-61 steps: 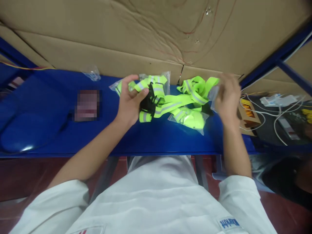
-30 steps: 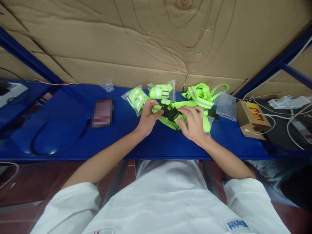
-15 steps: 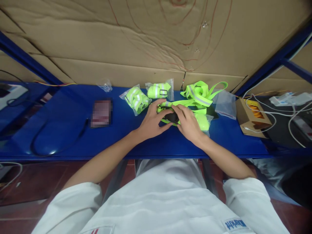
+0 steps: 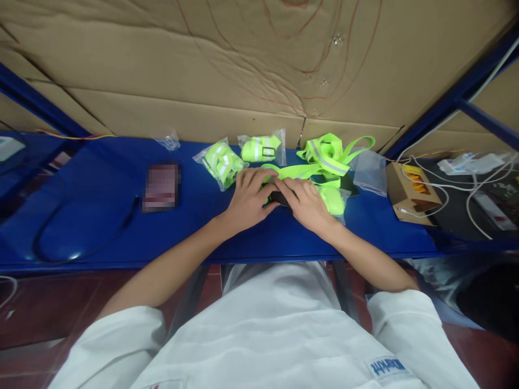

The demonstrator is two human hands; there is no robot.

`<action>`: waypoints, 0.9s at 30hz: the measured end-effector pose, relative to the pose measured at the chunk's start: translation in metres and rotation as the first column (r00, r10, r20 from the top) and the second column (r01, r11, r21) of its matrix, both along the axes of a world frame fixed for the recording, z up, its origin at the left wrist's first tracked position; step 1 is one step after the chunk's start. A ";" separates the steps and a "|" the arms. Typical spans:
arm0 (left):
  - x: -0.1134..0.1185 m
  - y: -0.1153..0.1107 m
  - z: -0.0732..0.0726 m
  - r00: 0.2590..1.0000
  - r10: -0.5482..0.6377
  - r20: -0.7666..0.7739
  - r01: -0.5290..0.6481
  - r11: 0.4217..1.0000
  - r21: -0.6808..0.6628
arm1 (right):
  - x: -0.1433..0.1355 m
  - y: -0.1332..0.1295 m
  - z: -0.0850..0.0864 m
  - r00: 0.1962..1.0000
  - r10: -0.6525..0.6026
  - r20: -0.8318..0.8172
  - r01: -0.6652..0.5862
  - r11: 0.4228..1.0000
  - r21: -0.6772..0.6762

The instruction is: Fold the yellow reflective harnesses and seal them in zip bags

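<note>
My left grip (image 4: 250, 199) and right grip (image 4: 307, 201) meet over the bench (image 4: 203, 237), fingers bent inward and closed on a black piece (image 4: 278, 198) that sits between them, under my fingertips. Lime-yellow strap (image 4: 292, 173) with a grey stripe runs just beyond my knuckles, toward a loose heap (image 4: 322, 151) farther back on the right. My fingers cover most of the black piece, so I can't make out its shape, how hard I press it, or whether the strap joins it. A bagged lime roll (image 4: 334, 201) lies right beside my right grip, its near-left part hidden by that hand. Two more bagged rolls (image 4: 261, 149) lie beyond my left grip, in plain view.
</note>
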State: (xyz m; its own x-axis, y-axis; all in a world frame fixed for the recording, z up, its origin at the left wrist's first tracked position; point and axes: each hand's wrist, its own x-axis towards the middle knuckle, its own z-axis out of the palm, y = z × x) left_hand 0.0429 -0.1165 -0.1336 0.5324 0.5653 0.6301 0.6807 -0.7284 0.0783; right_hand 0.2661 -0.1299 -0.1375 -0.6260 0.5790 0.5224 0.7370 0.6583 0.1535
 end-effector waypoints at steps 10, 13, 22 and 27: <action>0.001 0.004 0.000 0.994 -0.028 -0.104 0.021 0.997 -0.076 | 0.000 0.004 0.003 0.995 -0.084 0.053 0.085 0.996 -0.015; 0.000 0.005 0.000 0.997 -0.073 -0.020 0.070 0.992 -0.104 | 0.005 0.005 0.010 0.991 -0.123 0.057 0.125 0.991 -0.043; -0.039 0.033 0.020 0.900 0.012 0.436 0.076 0.980 -0.183 | 0.052 0.027 0.035 0.882 -0.138 -0.450 0.121 0.990 -0.066; -0.092 0.066 0.055 0.533 0.044 0.845 0.264 0.940 -0.216 | 0.129 0.045 0.063 0.691 -0.079 -0.718 0.255 0.957 0.140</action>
